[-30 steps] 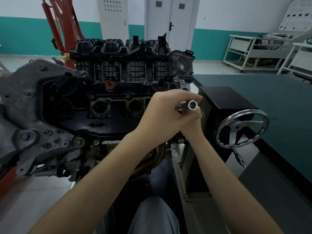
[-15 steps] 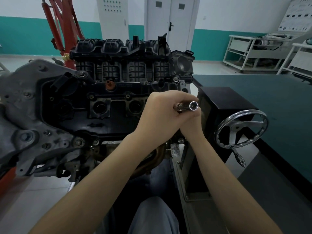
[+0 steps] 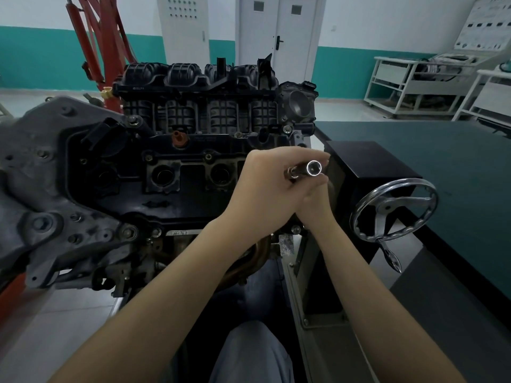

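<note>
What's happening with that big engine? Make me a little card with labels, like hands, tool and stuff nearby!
Place: a workshop with a green table
Big thing: a dark engine, just behind the hands
Tool: a shiny socket tool, open end facing the camera
Left hand: grips the socket tool from above
Right hand: tucked under the left hand, fingers mostly hidden
Nearby: a silver handwheel on a black box, right of the hands
</note>
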Tool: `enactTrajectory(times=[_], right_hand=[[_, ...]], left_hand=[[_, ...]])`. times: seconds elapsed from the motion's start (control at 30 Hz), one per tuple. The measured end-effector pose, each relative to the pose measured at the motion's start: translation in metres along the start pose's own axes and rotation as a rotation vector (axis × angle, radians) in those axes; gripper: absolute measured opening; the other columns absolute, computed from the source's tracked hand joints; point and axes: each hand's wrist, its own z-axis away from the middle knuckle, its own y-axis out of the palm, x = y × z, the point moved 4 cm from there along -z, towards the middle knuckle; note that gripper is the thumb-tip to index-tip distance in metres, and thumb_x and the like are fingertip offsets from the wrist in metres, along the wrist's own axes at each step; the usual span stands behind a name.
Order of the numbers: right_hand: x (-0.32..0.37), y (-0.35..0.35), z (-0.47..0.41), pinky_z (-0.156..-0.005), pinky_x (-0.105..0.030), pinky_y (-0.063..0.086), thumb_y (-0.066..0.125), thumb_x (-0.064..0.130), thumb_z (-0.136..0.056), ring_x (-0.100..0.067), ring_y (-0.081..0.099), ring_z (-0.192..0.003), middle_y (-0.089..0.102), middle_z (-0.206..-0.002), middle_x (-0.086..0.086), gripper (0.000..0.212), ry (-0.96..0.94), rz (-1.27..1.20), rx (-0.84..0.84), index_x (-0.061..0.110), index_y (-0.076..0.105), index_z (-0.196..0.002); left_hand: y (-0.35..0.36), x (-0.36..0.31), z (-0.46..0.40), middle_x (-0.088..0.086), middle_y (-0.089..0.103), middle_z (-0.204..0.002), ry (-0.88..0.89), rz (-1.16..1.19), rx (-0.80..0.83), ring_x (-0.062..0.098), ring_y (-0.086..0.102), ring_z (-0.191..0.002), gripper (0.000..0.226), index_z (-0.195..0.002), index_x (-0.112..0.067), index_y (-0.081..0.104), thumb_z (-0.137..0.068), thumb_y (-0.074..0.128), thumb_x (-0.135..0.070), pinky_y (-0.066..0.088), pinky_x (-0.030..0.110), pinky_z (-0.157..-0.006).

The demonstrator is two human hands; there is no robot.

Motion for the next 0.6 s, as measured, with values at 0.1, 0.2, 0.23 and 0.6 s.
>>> enactTrajectory(times=[0.1, 0.2, 0.23, 0.6], right_hand=[[-0.001, 0.000, 0.000, -0.063, 0.003, 0.040, 0.058, 0.005, -0.079, 0.025, 0.054, -0.071, 0.060, -0.073, 0.042, 0.038, 0.045, -0.004, 0.003, 0.041, 0.052, -0.072], [0.005, -0.001, -0.002, -0.060, -0.006, 0.045, 0.053, 0.033, -0.073, 0.017, 0.056, -0.063, 0.061, -0.063, 0.032, 0.019, 0.025, -0.019, -0.066, 0.040, 0.064, -0.058], [0.007, 0.000, -0.001, -0.059, -0.005, 0.044, 0.052, 0.032, -0.074, 0.018, 0.056, -0.063, 0.060, -0.063, 0.034, 0.024, 0.027, 0.009, -0.056, 0.049, 0.065, -0.062], [-0.010, -0.008, 0.001, -0.059, -0.006, 0.045, 0.056, -0.005, -0.082, 0.020, 0.056, -0.064, 0.059, -0.060, 0.019, 0.039, 0.027, 0.004, -0.120, 0.032, 0.054, -0.071]], left_hand=[[0.001, 0.001, 0.000, 0.003, 0.072, -0.103, -0.026, 0.072, 0.089, 0.009, 0.067, -0.101, 0.031, -0.111, -0.006, 0.070, -0.082, 0.069, 0.006, 0.053, 0.029, -0.093], [0.000, 0.000, 0.000, 0.001, 0.072, -0.102, -0.004, -0.010, 0.029, 0.007, 0.067, -0.098, 0.032, -0.107, -0.007, 0.071, -0.077, 0.076, -0.001, 0.052, 0.027, -0.092], [-0.001, 0.000, 0.000, 0.001, 0.073, -0.099, 0.005, -0.037, -0.007, 0.007, 0.067, -0.095, 0.030, -0.104, -0.008, 0.073, -0.075, 0.078, -0.003, 0.052, 0.027, -0.090], [0.000, 0.001, 0.001, 0.002, 0.073, -0.099, -0.025, 0.021, 0.054, 0.008, 0.068, -0.096, 0.031, -0.106, -0.008, 0.072, -0.077, 0.075, 0.002, 0.054, 0.029, -0.090]])
